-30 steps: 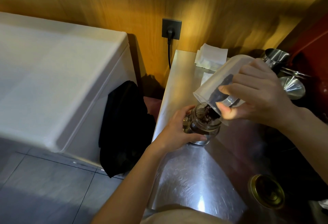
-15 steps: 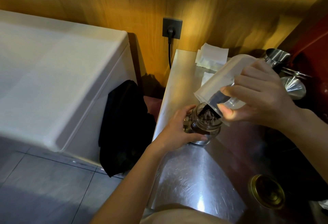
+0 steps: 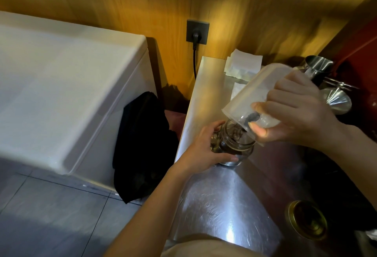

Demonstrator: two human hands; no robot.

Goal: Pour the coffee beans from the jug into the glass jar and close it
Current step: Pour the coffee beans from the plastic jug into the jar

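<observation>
A translucent plastic jug (image 3: pixel 252 93) is tipped mouth-down over a small glass jar (image 3: pixel 234 146) that stands on the steel counter (image 3: pixel 224 205). My right hand (image 3: pixel 293 112) grips the jug from its right side. A few dark coffee beans (image 3: pixel 250 118) lie at the jug's lower lip and beans fill the lower part of the jar. My left hand (image 3: pixel 206 150) is wrapped around the jar's left side. The jar's gold lid (image 3: pixel 307 219) lies upside down on the counter at the near right, apart from both hands.
Folded white cloths (image 3: pixel 243 65) lie at the counter's back. A steel pitcher (image 3: pixel 317 68) and a steel funnel (image 3: pixel 336 99) stand behind my right hand. A white chest appliance (image 3: pixel 61 85) is on the left, with black cloth (image 3: pixel 140 144) between it and the counter.
The dark mass of beans inside the jug has shrunk to a few at its lip, and the jug is tipped a little steeper. Both hands have stayed in place.
</observation>
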